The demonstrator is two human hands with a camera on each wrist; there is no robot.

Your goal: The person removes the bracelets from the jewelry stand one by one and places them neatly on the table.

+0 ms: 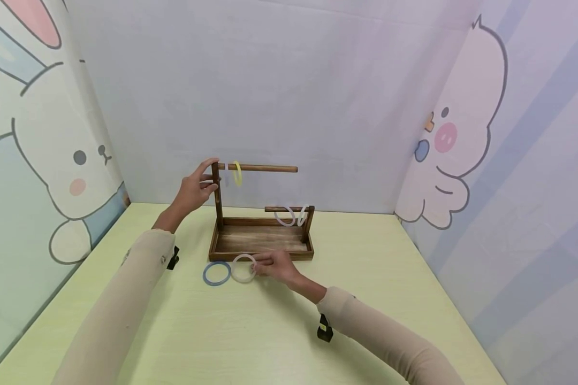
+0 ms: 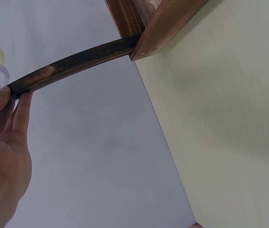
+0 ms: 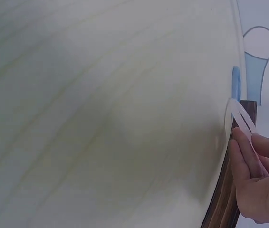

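My left hand [image 1: 192, 191] holds the top of the tall post [image 2: 77, 60] of a dark wooden rack [image 1: 261, 258], thumb on one side and fingers on the other. Near that post, a yellow ring [image 1: 238, 174] and a pale lilac ring [image 2: 6, 76] hang on the upper bar [image 1: 270, 168]. Two whitish rings hang on the short lower bar [image 1: 270, 209]. At the rack's front edge my right hand [image 1: 278, 266] pinches a whitish translucent ring [image 3: 241, 116] between thumb and fingers. Just left of it a blue ring [image 1: 217, 285] lies on the table.
The rack's base is a shallow tray [image 1: 250, 238] with low walls, standing on the pale yellow-green table [image 1: 212, 331]. Behind it rises a plain pale backdrop [image 1: 279, 91]. Side panels carry a cartoon rabbit [image 1: 62, 149] at left and another cartoon figure [image 1: 467, 107] at right.
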